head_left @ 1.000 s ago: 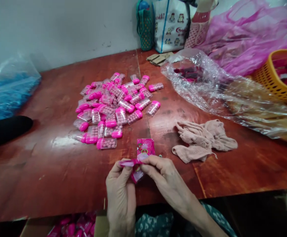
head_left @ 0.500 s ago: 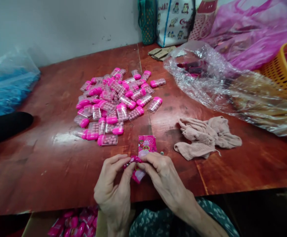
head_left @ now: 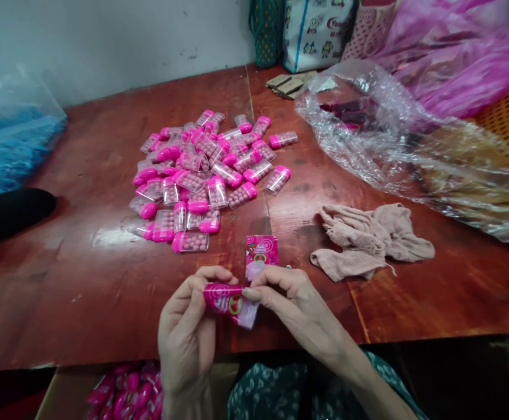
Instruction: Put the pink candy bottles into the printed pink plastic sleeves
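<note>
Both hands are bare, with no gloves and no rings. The left hand (head_left: 186, 341) has short nails. The right hand (head_left: 295, 309) has a longer, pale nail on its first finger. Both wrists are bare, with no sleeves. Below them is dark green cloth (head_left: 267, 396) with small white shapes, worn on the lap.

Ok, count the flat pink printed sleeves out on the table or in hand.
2. One pink sleeve is pinched between the left hand and right hand; a second sleeve lies on the table just beyond. More may hide beneath.
</note>
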`<state>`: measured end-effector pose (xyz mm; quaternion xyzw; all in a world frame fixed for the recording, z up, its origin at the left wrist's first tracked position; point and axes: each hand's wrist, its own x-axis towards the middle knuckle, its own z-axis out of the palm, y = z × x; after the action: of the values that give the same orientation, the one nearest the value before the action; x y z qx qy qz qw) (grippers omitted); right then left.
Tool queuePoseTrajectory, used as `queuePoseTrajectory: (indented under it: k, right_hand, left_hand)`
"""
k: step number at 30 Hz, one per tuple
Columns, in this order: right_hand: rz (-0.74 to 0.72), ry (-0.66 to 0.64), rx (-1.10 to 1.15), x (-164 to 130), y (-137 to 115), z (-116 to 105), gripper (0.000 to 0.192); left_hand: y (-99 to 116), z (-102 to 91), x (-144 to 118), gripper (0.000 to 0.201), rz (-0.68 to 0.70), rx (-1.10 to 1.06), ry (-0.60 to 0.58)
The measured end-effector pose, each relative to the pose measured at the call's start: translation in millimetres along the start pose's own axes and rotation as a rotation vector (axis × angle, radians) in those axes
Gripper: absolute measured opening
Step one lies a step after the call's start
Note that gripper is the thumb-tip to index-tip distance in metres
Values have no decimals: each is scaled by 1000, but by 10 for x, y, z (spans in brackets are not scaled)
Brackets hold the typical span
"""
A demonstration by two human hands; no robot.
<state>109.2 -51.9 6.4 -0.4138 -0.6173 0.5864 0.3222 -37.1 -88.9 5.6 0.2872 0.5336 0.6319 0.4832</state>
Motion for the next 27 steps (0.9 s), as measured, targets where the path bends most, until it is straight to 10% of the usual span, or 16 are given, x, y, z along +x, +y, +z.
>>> queuePoseTrajectory:
  k: [9,19,27]
  right_hand:
    - [-18,71,-174,49,10,159,34]
    - [-187,228,-682,626,-180,646,21]
    - [-154,179,-860,964,30,1008,13]
  left_hand:
    - [-101,-88,48,8,29,52,76]
    - [39,-442,106,16,37,-180,604]
    - [57,-578,101,9,219,-138,766]
